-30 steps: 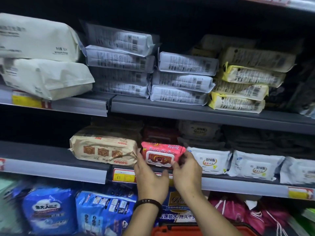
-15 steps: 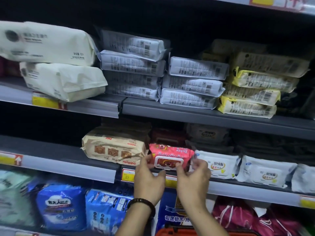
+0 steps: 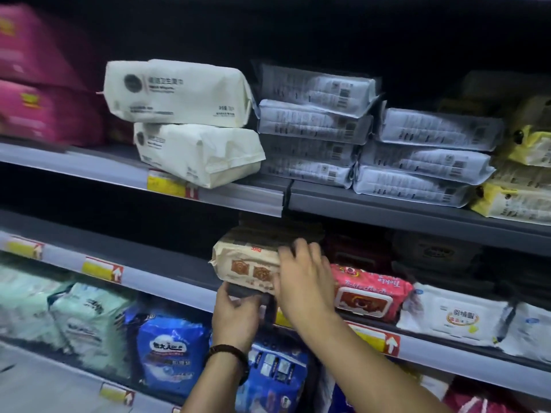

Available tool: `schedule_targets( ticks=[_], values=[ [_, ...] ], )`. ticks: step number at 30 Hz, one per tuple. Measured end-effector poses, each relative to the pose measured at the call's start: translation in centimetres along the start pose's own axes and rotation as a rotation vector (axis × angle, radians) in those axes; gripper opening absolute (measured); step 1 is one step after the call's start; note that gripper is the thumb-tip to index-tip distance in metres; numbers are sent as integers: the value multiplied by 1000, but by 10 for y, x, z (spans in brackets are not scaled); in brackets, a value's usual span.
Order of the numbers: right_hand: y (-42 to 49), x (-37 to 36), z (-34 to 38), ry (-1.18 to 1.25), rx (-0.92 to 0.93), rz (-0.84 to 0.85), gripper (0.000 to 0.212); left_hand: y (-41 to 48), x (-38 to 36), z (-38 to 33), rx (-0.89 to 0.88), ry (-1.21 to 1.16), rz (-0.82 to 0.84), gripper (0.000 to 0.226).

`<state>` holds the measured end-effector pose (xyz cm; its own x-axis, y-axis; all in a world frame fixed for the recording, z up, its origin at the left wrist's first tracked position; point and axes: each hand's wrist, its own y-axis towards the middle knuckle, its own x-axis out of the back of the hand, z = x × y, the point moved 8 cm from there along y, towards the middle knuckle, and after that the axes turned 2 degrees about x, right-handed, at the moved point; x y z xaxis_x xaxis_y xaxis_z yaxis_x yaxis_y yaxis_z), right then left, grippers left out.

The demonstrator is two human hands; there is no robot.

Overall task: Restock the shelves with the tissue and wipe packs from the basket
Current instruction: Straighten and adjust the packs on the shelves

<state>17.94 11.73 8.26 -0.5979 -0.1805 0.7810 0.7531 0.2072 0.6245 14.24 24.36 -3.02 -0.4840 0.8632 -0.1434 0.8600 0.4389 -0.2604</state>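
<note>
A beige wipe pack (image 3: 244, 263) lies on the middle shelf (image 3: 167, 263), its front edge over the lip. My right hand (image 3: 304, 281) covers its right end, fingers curled over the top and thumb on the front face. Below it, my left hand (image 3: 235, 314), with a dark bead bracelet on the wrist, reaches up under the pack's front edge; the thumb is against the lower left corner and the fingers curl at the lip. Just to the right, a pink wipe pack (image 3: 369, 290) with a bear picture rests on the same shelf, touched by neither hand. No basket is in view.
White wipe packs (image 3: 453, 317) continue to the right of the pink one. The upper shelf (image 3: 387, 204) holds cream tissue packs (image 3: 179, 93), stacked grey packs (image 3: 313, 123) and yellow packs (image 3: 518, 201). Blue and green packs (image 3: 170, 350) fill the lower shelf. The middle shelf's left part shows bare board.
Both hands have let go of the pink pack, which stays on the shelf, and moved left onto the beige pack. The camera has swung left.
</note>
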Motion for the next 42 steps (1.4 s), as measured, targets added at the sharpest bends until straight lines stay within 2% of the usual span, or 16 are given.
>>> schedule_targets(
  ticks=[1, 4, 8, 11, 14, 16, 17, 20, 24, 27, 31, 37, 40, 42],
  values=[
    [4, -6, 0, -19, -3, 4, 36, 3, 1, 1, 13, -36, 8, 36],
    [4, -13, -1, 7, 15, -57, 25, 9, 1, 0, 36, -95, 40, 38],
    [5, -15, -4, 46, 73, -83, 14, 16, 2, 6, 41, -107, 43, 59],
    [19, -8, -3, 174, 85, 7, 5, 20, 10, 9, 26, -120, 18, 74],
    [48, 6, -12, 276, -44, 184, 19, 22, 20, 6, -10, -131, -29, 79],
    [57, 10, -11, 298, -98, 295, 23, 25, 23, 4, -26, -156, -34, 69],
    [57, 11, -7, 233, -81, 311, 22, 26, 25, 4, -24, -169, -40, 64],
    [48, 8, 9, -30, -15, 277, 25, 23, 26, 1, -34, -166, -51, 64],
    [25, -3, 17, 36, -43, 172, 40, 20, 20, -6, -76, -53, -1, 84],
    [-1, -10, 25, 43, 32, 97, 48, 20, 21, -5, -63, -64, 11, 86],
    [-12, -14, 20, 43, 64, 100, 69, 17, 24, -3, -38, -127, 12, 86],
    [-33, -22, 14, -81, 38, 177, 115, 32, 35, 5, -59, 4, 11, 86],
    [-28, -28, 17, -162, 63, 172, 121, 35, 36, 6, -77, 56, 23, 85],
    [-20, -28, 15, -193, 90, 159, 117, 34, 34, 4, -74, 22, 40, 89]
  ],
)
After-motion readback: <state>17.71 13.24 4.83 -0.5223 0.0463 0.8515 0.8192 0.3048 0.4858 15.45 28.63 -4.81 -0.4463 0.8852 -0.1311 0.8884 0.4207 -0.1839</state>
